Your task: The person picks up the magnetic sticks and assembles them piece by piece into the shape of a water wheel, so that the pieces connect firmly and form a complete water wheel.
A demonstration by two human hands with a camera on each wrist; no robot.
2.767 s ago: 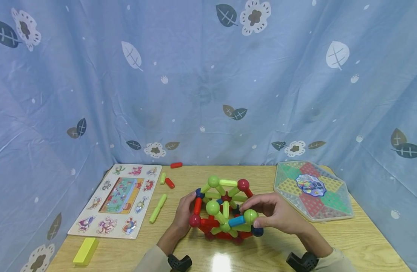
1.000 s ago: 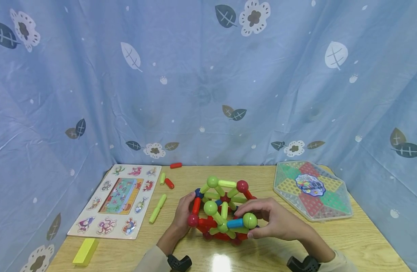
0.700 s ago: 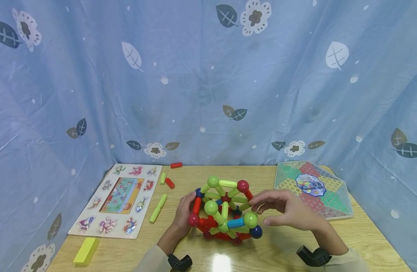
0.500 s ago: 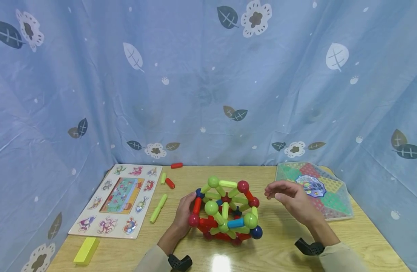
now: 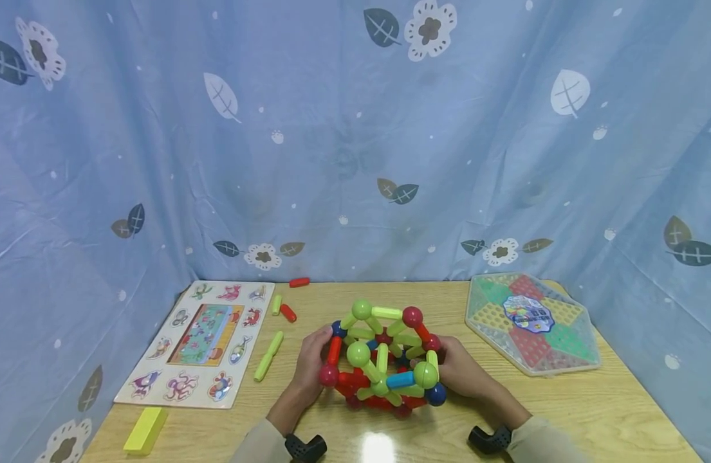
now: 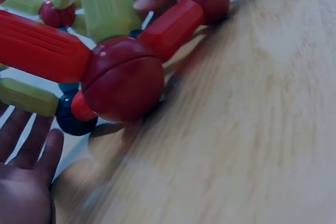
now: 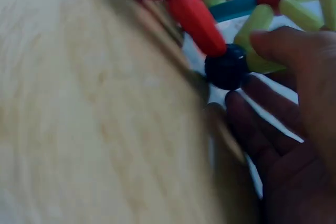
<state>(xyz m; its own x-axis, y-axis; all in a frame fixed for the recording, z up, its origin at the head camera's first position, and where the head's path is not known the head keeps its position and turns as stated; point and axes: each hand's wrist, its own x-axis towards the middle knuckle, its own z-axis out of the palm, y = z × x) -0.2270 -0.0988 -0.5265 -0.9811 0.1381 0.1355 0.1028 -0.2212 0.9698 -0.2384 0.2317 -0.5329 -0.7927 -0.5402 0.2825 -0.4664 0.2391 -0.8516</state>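
A ball-and-rod toy model [image 5: 381, 386] of green, red and blue rods joined by coloured balls stands on the wooden table. My left hand [image 5: 312, 361] lies against its left side, by a dark blue ball [image 5: 340, 329]. In the left wrist view that hand's fingers [image 6: 34, 135] look straight, at the lower edge of the model. On the other side my right hand [image 5: 458, 368] holds the model, partly hidden behind it. The right wrist view shows the thumb [image 7: 281, 43] over a green rod and the other fingers beneath, at a dark blue ball [image 7: 227, 67].
A white picture puzzle board [image 5: 239, 379] lies at the left, with a yellow block [image 5: 146, 431] in front of it. Loose green rods [image 5: 269, 357] and red rods [image 5: 288, 312] lie between board and model. A clear six-sided game box [image 5: 569, 354] sits back right.
My right hand let go of the front green ball, drew back to the right, then came in again at the model's right side. The left hand and the model stayed in place.
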